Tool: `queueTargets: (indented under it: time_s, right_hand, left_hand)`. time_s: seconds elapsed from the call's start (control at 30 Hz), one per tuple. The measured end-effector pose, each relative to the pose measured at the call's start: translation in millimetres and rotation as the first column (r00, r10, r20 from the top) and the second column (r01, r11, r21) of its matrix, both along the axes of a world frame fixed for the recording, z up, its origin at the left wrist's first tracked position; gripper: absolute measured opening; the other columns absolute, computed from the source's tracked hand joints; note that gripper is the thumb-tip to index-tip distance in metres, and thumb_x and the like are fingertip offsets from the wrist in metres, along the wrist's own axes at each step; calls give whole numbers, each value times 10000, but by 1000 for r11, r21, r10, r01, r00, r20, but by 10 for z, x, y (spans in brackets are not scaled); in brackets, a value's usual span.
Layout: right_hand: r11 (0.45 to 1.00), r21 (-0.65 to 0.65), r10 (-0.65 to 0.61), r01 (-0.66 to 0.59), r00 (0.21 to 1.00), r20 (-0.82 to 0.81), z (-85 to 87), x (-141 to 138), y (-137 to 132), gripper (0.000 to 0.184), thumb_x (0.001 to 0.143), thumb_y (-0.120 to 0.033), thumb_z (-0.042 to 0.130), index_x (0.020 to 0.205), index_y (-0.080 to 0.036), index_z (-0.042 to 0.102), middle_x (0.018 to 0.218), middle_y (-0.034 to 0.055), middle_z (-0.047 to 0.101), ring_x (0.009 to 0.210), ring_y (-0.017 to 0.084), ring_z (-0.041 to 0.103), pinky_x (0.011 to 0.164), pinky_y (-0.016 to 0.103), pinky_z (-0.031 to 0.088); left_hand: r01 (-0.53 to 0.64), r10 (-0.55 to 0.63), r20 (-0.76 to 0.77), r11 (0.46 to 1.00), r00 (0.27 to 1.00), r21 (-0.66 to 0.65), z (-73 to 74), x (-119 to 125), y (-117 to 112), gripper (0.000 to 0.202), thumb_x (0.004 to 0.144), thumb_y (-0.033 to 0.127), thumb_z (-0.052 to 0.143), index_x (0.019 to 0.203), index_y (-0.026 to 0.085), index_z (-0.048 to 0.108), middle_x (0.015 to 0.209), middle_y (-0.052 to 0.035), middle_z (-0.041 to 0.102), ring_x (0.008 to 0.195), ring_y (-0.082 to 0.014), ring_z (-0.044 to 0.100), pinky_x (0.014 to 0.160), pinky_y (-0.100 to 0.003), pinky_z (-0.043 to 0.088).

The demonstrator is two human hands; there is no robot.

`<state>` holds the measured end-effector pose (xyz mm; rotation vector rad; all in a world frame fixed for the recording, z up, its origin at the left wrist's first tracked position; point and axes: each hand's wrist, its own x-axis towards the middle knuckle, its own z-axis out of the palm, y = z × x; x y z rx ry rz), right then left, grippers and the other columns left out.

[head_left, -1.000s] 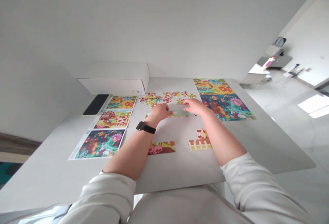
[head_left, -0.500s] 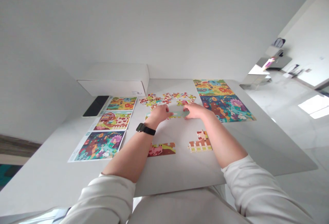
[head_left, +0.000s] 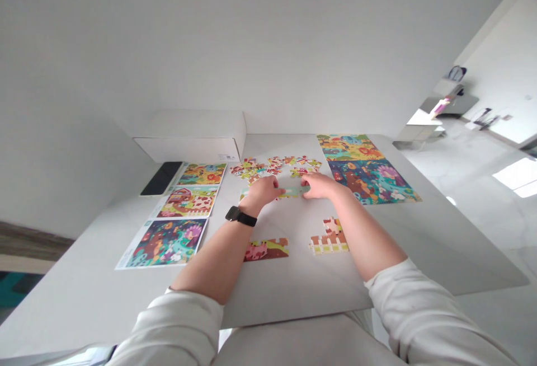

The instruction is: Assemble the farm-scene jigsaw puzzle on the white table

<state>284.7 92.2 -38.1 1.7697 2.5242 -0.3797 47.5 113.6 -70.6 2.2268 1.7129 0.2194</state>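
A strip of joined jigsaw pieces (head_left: 292, 192), pale blue-green with some yellow, lies flat on the table between my hands. My left hand (head_left: 265, 189), with a black watch on its wrist, is closed at the strip's left part and covers some of it. At the right end, the thumb and fingers of my right hand (head_left: 318, 186) pinch the strip. Just beyond both hands is a pile of loose jigsaw pieces (head_left: 250, 167). Nearer to me lie a joined pig section (head_left: 268, 249) and a joined white-fence section (head_left: 329, 244), partly hidden by my forearms.
On the left are a sheet with three printed pictures (head_left: 188, 202) and a black phone (head_left: 161, 178). Behind them a white box (head_left: 188, 148) stands against the wall. Two finished-looking puzzle pictures (head_left: 369, 170) lie at the back right of the white table (head_left: 289, 293).
The whole view has shifted slightly, so everything sits a little lower in the picture. Both hands stay at the strip, with hardly any visible movement.
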Motion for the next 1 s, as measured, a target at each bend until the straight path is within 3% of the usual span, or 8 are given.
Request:
queueTargets:
  time_s: [0.33,0.67,0.83,1.0]
  right_hand:
    - [998,30,56,-55,998,-30,-75,57,45,350,797,-349,804,1112,-227,712,1216,92,754,1102,274,689,901,322,503]
    - [995,45,87,-84,995,-54,-97,76,64,273,818,-312,785,1068,-220,728,1183,77,760,1061,247,691,874,299,495]
    - [995,-8,99,-99,994,-54,-100,76,72,445,779,-397,869,1161,-224,719,1261,91,737,1143,271,678,938,320,504]
    - [996,-58,71,-72,997,-14,-19,42,33,456,772,-437,879,1154,-239,727,1262,90,732,1151,285,682,933,330,515]
  left_hand:
    - [-4,5,15,1000,1000,-23,74,-1,-45,291,884,491,734,1016,232,735,1037,-77,793,971,-250,717,756,-309,478]
    - [-3,3,10,1000,1000,1,46,-8,-30,292,881,489,738,994,220,747,982,-85,792,970,-263,722,774,-326,485]
    - [-3,3,13,1000,1000,-6,60,-8,-31,283,881,478,742,998,220,749,1015,-83,794,982,-258,721,762,-319,483]
    - [-9,9,23,999,1000,-37,107,-7,-52,279,889,470,732,1005,216,742,983,-75,790,937,-242,718,735,-308,470]
